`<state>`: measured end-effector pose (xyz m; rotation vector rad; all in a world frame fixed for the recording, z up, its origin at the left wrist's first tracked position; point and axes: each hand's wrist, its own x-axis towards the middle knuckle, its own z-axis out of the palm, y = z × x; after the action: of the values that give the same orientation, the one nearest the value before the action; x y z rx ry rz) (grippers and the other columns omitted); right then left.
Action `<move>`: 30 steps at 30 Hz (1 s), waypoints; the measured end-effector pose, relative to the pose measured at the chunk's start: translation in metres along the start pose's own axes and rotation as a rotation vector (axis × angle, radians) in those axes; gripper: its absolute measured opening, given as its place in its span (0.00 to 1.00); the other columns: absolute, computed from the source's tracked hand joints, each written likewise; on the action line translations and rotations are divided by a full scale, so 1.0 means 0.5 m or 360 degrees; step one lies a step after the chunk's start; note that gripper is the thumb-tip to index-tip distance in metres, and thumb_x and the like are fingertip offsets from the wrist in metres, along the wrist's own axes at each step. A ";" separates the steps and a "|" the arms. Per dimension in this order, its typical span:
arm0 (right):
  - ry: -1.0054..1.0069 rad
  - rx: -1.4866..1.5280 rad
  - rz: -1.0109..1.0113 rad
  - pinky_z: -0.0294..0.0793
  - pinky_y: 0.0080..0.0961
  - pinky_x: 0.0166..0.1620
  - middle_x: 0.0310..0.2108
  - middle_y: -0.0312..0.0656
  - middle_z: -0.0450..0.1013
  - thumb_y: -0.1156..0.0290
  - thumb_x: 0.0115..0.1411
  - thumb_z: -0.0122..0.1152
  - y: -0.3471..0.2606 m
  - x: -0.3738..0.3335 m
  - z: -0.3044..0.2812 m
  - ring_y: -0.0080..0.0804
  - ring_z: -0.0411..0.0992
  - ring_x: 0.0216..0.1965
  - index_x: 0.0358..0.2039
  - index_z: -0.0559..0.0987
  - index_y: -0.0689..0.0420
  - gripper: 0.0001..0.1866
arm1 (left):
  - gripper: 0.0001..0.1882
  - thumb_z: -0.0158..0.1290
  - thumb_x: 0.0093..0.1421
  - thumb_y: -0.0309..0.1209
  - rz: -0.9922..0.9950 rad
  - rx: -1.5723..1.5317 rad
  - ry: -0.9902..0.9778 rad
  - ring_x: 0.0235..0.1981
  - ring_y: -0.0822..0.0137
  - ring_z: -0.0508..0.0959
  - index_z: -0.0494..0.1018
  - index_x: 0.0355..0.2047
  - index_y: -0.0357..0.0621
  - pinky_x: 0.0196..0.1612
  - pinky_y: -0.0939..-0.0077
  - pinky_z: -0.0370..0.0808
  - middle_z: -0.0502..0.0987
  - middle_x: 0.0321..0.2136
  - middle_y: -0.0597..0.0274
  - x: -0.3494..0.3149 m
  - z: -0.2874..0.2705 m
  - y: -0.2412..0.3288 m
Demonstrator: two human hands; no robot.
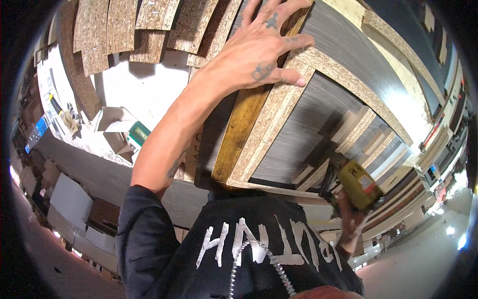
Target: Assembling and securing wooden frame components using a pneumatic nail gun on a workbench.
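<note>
1. A person in a black shirt [214, 219] with pale lettering leans over woodwork; a silvery chain [277, 261] hangs across the chest.

2. The right grip [350, 212], blurred and partly hidden, is closed on a yellow-green and black tool [359, 185] — held above the right-hand part of a particleboard frame [264, 134].

3. The frame lies directly ahead of the person, its strips meeting at corners around a dark grey, wood-grained panel [286, 134]. Short particleboard pieces [357, 130] sit within its right side.

4. Beside the frame's left strip runs a brown wooden strip [244, 119] with a visible grain.

5. Left of the forearm, a small open carton [112, 119] stands on the white counter [142, 87], a green box [138, 132] next to it. Gloves [69, 123] and a blue-tinted bottle [37, 134] are farther left.

6. The left grip [274, 50] — tattooed, fingers spread — is open, resting over the frame's far left corner, its thumb on the particleboard.

7. At the upper left, particleboard strips [159, 15] lie in a row; another long strip [398, 50] curves through the upper right of the fisheye view.
</note>
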<state>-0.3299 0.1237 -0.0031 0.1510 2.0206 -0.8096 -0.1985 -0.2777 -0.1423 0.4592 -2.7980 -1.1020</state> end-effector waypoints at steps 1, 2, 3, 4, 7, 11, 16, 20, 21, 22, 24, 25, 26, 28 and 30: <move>-0.0042 0.0019 0.0009 0.75 0.44 0.56 0.57 0.51 0.68 0.54 0.59 0.66 -0.034 0.010 -0.024 0.46 0.70 0.56 0.62 0.65 0.60 0.37 | 0.35 0.63 0.51 0.53 0.0037 -0.0054 0.0031 0.72 0.39 0.39 0.76 0.52 0.40 0.69 0.34 0.36 0.47 0.69 0.45 0.000 -0.002 -0.001; -0.0088 0.0040 0.0018 0.76 0.47 0.54 0.57 0.54 0.67 0.47 0.57 0.66 -0.069 0.015 -0.041 0.49 0.70 0.55 0.62 0.66 0.61 0.41 | 0.35 0.63 0.51 0.53 0.0033 -0.0058 0.0032 0.72 0.39 0.39 0.76 0.52 0.40 0.69 0.34 0.36 0.47 0.69 0.45 -0.001 -0.003 0.000; -0.0053 0.0593 0.0212 0.78 0.43 0.52 0.55 0.54 0.70 0.54 0.57 0.67 -0.134 0.013 -0.026 0.48 0.73 0.51 0.60 0.67 0.63 0.37 | 0.35 0.63 0.52 0.54 0.0056 -0.0016 0.0030 0.72 0.39 0.38 0.76 0.52 0.40 0.69 0.35 0.35 0.47 0.69 0.45 0.003 0.000 0.000; -0.0013 0.1148 0.0397 0.81 0.40 0.49 0.53 0.54 0.72 0.61 0.57 0.69 -0.182 0.022 -0.006 0.48 0.76 0.48 0.58 0.69 0.64 0.33 | 0.35 0.62 0.52 0.55 0.0079 0.0026 0.0029 0.72 0.40 0.38 0.76 0.52 0.41 0.70 0.35 0.35 0.47 0.69 0.46 0.006 0.001 0.000; -0.0659 -0.0303 -0.0081 0.79 0.43 0.50 0.51 0.51 0.72 0.64 0.51 0.74 -0.242 0.143 -0.004 0.49 0.73 0.50 0.55 0.70 0.62 0.34 | 0.35 0.61 0.53 0.56 0.0018 -0.0139 -0.0011 0.72 0.40 0.37 0.76 0.52 0.41 0.70 0.36 0.35 0.47 0.70 0.46 0.007 -0.008 0.005; -0.0406 -0.1747 -0.0980 0.75 0.32 0.46 0.46 0.45 0.73 0.76 0.39 0.81 -0.359 0.168 0.092 0.41 0.74 0.46 0.51 0.72 0.58 0.37 | 0.34 0.62 0.54 0.54 0.0026 -0.0033 0.0003 0.72 0.39 0.38 0.76 0.52 0.39 0.70 0.35 0.36 0.46 0.70 0.45 -0.002 0.004 -0.001; -0.0509 -0.1689 -0.1413 0.74 0.29 0.43 0.41 0.45 0.75 0.71 0.43 0.76 -0.409 0.190 0.133 0.36 0.74 0.39 0.48 0.76 0.59 0.30 | 0.32 0.63 0.54 0.50 0.0163 -0.0028 0.0148 0.72 0.37 0.39 0.77 0.52 0.39 0.70 0.37 0.38 0.46 0.70 0.43 -0.001 -0.001 -0.015; -0.0490 -0.1675 -0.1369 0.76 0.25 0.33 0.32 0.46 0.79 0.48 0.54 0.60 -0.437 0.190 0.157 0.30 0.77 0.27 0.41 0.80 0.66 0.30 | 0.32 0.66 0.51 0.46 0.0158 -0.0106 0.0115 0.71 0.35 0.41 0.77 0.51 0.39 0.70 0.37 0.39 0.46 0.70 0.40 0.004 -0.013 -0.011; -0.0562 -0.1687 -0.1338 0.74 0.27 0.37 0.35 0.46 0.78 0.54 0.51 0.64 -0.438 0.196 0.154 0.32 0.76 0.31 0.42 0.80 0.65 0.27 | 0.32 0.66 0.51 0.46 0.0154 -0.0111 0.0122 0.71 0.35 0.41 0.77 0.51 0.39 0.70 0.37 0.39 0.46 0.70 0.40 0.002 -0.012 -0.011; -0.0633 -0.1699 -0.1306 0.73 0.28 0.41 0.38 0.46 0.78 0.59 0.47 0.68 -0.438 0.203 0.151 0.34 0.76 0.35 0.43 0.80 0.65 0.26 | 0.32 0.66 0.50 0.45 0.0152 -0.0076 0.0142 0.71 0.35 0.41 0.77 0.52 0.39 0.70 0.37 0.39 0.46 0.70 0.39 -0.002 -0.010 -0.013; -0.0770 -0.1723 -0.1238 0.70 0.32 0.49 0.44 0.46 0.78 0.70 0.41 0.76 -0.442 0.215 0.150 0.38 0.74 0.43 0.46 0.79 0.63 0.29 | 0.33 0.67 0.50 0.45 0.0149 -0.0048 0.0171 0.71 0.35 0.42 0.77 0.53 0.39 0.70 0.37 0.39 0.46 0.70 0.39 -0.004 -0.008 -0.013; -0.0720 -0.1731 -0.1279 0.72 0.31 0.45 0.39 0.47 0.79 0.70 0.42 0.74 -0.442 0.213 0.163 0.38 0.75 0.38 0.44 0.79 0.65 0.26 | 0.34 0.67 0.49 0.45 0.0140 -0.0053 0.0135 0.71 0.35 0.42 0.76 0.53 0.40 0.70 0.37 0.38 0.45 0.70 0.39 -0.005 -0.010 -0.013; -0.0667 -0.1741 -0.1317 0.73 0.29 0.42 0.35 0.47 0.79 0.69 0.43 0.72 -0.444 0.209 0.183 0.38 0.76 0.33 0.41 0.80 0.66 0.24 | 0.35 0.68 0.48 0.45 0.0135 -0.0063 0.0100 0.71 0.35 0.41 0.76 0.54 0.40 0.70 0.38 0.38 0.45 0.70 0.39 -0.002 -0.008 -0.014; -0.0639 -0.1744 -0.1298 0.74 0.28 0.38 0.33 0.47 0.79 0.69 0.45 0.71 -0.443 0.212 0.201 0.36 0.76 0.29 0.42 0.79 0.67 0.24 | 0.32 0.66 0.50 0.41 0.0142 -0.0079 0.0102 0.71 0.35 0.41 0.76 0.54 0.40 0.70 0.37 0.37 0.45 0.70 0.39 0.004 0.000 -0.016; -0.0626 -0.1745 -0.1303 0.74 0.26 0.35 0.31 0.46 0.78 0.69 0.46 0.69 -0.443 0.205 0.220 0.35 0.75 0.26 0.43 0.79 0.67 0.23 | 0.29 0.65 0.52 0.37 0.0135 -0.0077 0.0113 0.72 0.35 0.41 0.76 0.54 0.40 0.70 0.37 0.37 0.45 0.70 0.39 -0.002 -0.004 -0.015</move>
<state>-0.3986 -0.1347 -0.0169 -1.3972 1.8360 -0.0519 -0.1953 -0.2838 -0.1461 0.3641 -2.6968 -1.1103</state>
